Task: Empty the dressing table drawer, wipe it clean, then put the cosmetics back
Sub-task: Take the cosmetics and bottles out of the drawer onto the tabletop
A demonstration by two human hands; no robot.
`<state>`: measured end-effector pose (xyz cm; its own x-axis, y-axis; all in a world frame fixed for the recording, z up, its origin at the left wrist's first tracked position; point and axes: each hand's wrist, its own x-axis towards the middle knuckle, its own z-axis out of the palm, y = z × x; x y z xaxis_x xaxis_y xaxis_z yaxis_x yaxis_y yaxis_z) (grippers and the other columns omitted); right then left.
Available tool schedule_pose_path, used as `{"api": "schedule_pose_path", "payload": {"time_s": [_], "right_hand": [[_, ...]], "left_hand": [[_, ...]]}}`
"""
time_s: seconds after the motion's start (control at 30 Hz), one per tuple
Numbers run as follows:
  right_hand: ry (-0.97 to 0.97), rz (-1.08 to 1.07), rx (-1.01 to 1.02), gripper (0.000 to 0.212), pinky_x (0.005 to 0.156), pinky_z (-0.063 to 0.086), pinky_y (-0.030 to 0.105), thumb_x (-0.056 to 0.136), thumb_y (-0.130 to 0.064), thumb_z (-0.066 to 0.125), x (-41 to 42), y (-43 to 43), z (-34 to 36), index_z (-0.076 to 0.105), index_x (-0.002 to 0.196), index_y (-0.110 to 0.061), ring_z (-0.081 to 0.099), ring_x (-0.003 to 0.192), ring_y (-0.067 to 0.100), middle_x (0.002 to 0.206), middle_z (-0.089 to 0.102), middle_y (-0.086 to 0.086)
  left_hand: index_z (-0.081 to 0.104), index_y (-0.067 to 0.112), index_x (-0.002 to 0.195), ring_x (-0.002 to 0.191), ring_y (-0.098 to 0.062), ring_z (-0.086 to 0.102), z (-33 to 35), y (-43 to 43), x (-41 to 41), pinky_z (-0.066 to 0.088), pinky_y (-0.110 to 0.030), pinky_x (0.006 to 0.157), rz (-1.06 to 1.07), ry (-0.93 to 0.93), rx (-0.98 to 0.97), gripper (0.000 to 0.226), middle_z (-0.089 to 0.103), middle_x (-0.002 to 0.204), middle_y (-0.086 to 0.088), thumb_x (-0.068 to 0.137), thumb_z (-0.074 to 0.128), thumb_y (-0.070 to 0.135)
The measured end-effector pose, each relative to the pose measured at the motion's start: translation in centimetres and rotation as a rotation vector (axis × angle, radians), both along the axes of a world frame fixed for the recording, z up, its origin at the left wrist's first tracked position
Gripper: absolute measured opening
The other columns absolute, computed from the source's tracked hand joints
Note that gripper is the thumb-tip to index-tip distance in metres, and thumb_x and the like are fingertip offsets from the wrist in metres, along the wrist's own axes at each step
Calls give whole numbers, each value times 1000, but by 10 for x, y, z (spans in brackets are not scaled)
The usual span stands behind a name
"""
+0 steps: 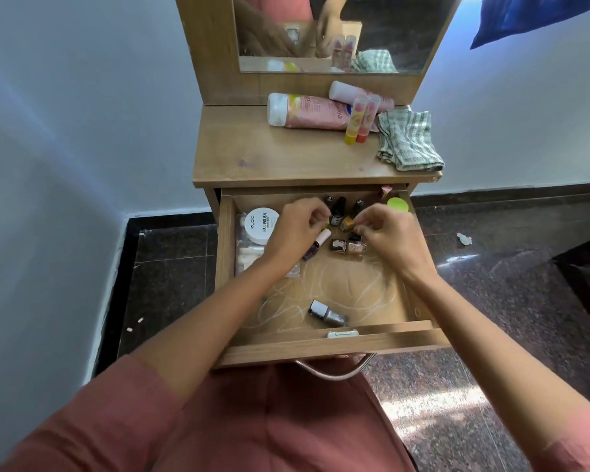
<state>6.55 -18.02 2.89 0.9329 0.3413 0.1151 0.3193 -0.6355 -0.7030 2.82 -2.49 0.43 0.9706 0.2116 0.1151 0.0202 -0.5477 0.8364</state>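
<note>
The job looks to be in its first stage, emptying, and only partly done. The drawer (226,240) stands pulled out at the middle of the frame. Its floor carries pale scribbled marks, so I judge the wiping is not yet done.

Already out on the dressing table top (269,155) lie a pink bottle (307,112), a pale tube (348,90) behind it and two lip balms (360,119) leaning against the bottle. The checked cloth (409,141) lies folded at the right edge, apart from the drawer.

Inside the drawer:
- a white nail polish remover jar (261,224) at the left, on a clear packet (249,253)
- a green lid (398,204) at the back right
- a cluster of nail polish bottles (338,212) at the back centre
- one grey bottle (327,315) lying near the front

Both hands are among the cluster. The left hand (300,229) has its fingers curled. The right hand (392,236) has its fingertips drawn together by a gold bottle (348,223). I cannot tell whether either hand actually holds anything.

The table is brown wood grain with a mirror (389,35) above. The walls (65,114) are pale and the floor (491,267) is dark and speckled. A blue fabric (525,15) hangs at the upper right.
</note>
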Motion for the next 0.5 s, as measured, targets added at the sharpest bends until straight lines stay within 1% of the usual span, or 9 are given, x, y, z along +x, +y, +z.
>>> {"api": "schedule_pose_path", "payload": {"time_s": [0.03,0.07,0.1,0.13,0.2,0.23,0.3,0.37,0.5], "right_hand": [[31,40,-41,12,66,46,7,78,5,63,-6,0,-6,69,86,-1,57,69,10,83,68,10],[70,85,-90,11,70,49,16,77,5,64,-11,0,-12,68,85,0,57,71,12,84,70,12],[119,130,-147,10,72,50,23,77,4,64,-16,0,-17,68,85,0,58,71,13,86,71,14],[171,172,-215,10,70,49,25,76,2,66,-21,-1,-22,68,85,-1,58,72,13,87,71,15],[263,256,-366,14,62,44,21,76,-6,69,-29,-2,-28,68,90,-2,57,74,13,91,71,13],[308,300,-430,19,59,41,18,76,-10,71,-32,-2,-31,68,93,-3,57,76,13,94,71,11],[404,379,-521,28,64,42,20,75,-18,73,-39,-1,-33,66,99,-5,59,81,17,99,69,9],[455,430,-583,34,72,44,23,74,-22,74,-45,0,-36,64,102,-7,63,90,20,101,69,7],[399,454,-637,26,77,48,28,77,-19,68,-52,2,-41,65,101,-8,62,95,23,102,68,8]], "left_hand": [[66,2,91,80,-15,60,-6,2,-5,51,-28,77,-8,44,21,16,69,89,-12,81,57,-6],[66,1,92,80,-17,60,-13,3,-9,51,-31,78,-17,86,44,17,69,90,-13,81,56,-7],[66,1,93,81,-18,61,-18,3,-13,50,-31,79,-33,124,63,18,69,91,-15,81,55,-8],[66,0,94,83,-20,62,-23,2,-17,49,-29,79,-56,159,82,19,68,93,-16,82,55,-8],[65,0,97,91,-23,63,-30,-1,-21,48,-26,80,-110,214,136,19,67,99,-16,83,54,-7],[64,0,100,96,-24,62,-32,-4,-21,49,-28,84,-139,224,171,20,65,103,-16,84,54,-6],[62,1,106,103,-25,58,-32,-10,-17,47,-34,90,-201,199,266,23,61,112,-14,85,53,-4],[60,0,109,107,-27,55,-30,-18,-9,46,-36,90,-260,147,361,29,59,114,-14,83,51,-7],[58,-2,112,108,-31,55,-32,-31,7,49,-43,87,-318,136,519,35,57,116,-16,80,47,-12]]}}
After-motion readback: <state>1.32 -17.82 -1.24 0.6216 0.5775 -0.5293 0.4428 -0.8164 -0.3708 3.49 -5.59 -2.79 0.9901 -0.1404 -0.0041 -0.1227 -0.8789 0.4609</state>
